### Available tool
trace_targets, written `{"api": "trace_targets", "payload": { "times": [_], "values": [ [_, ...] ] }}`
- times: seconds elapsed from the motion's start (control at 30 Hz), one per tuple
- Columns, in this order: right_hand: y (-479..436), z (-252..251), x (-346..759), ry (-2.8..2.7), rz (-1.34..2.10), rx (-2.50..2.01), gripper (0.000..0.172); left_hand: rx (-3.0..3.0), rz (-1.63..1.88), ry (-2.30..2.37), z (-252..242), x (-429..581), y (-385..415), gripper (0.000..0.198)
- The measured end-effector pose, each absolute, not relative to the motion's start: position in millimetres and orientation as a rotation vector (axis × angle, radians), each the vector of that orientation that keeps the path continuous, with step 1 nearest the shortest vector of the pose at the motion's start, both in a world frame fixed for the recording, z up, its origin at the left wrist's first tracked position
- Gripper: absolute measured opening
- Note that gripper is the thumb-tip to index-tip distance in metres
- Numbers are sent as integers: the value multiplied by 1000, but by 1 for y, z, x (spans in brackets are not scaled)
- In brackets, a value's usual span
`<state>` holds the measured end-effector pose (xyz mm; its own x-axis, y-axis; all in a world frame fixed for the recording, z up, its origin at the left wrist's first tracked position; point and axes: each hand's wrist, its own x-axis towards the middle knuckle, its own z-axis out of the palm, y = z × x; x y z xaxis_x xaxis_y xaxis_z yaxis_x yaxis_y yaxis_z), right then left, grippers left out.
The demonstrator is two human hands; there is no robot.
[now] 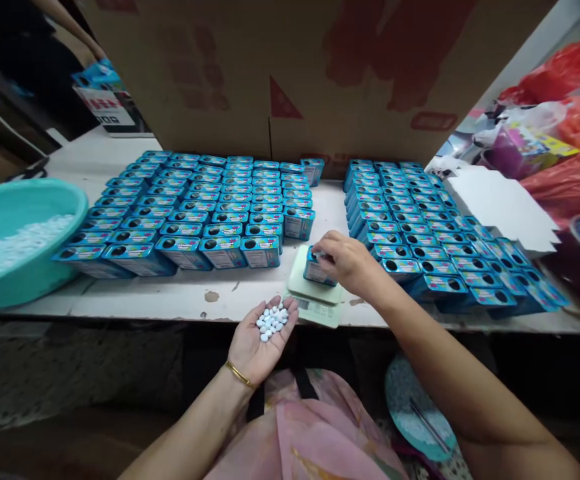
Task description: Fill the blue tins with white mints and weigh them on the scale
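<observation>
My left hand (263, 343) is turned palm up in front of the table edge, cupping a small heap of white, pebble-shaped candies (271, 323). Over a blue box (319, 270) my right hand (343, 260) has its fingers pinched together at the box's top. A pale bit shows at the fingertips, too small to make out. That box stands upright on a pale green digital scale (315, 309), whose display sits at the front. The box's opening is partly hidden behind my right fingers.
Rows of blue boxes (223, 250) stand left of the scale, and more blue boxes (423, 253) stand right. A turquoise basin (65, 193) holds white candies at the left. Behind rises a large cardboard box (250, 87). Below the table is a tub (395, 387). Another person's arm (77, 27) shows upper left.
</observation>
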<state>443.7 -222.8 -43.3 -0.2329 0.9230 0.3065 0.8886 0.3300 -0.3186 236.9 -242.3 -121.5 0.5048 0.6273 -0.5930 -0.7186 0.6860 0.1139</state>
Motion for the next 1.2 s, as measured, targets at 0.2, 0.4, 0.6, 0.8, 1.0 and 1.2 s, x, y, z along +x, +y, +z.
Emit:
{"api": "trace_targets", "payload": {
  "times": [0.2, 0.4, 0.6, 0.8, 1.0, 1.2],
  "values": [
    [-211, -43, 448, -2225, 78, -1616, 20, -177, 779, 664, -129, 233, -245, 18],
    [-243, -41, 434, -2125, 117, -1516, 21, -163, 701, 682, -128, 234, -252, 18],
    [-315, -95, 365, -2453, 265, -1477, 31, -252, 533, 647, -140, 235, -271, 19],
    [-334, -121, 356, -2479, 382, -1532, 26, -195, 446, 670, -153, 235, -280, 23],
    [-330, -107, 373, -2432, 562, -1453, 13, -226, 427, 646, -151, 236, -280, 16],
    [-331, -117, 371, -2317, 657, -1365, 18, -231, 425, 575, -156, 236, -281, 16]
  ]
}}
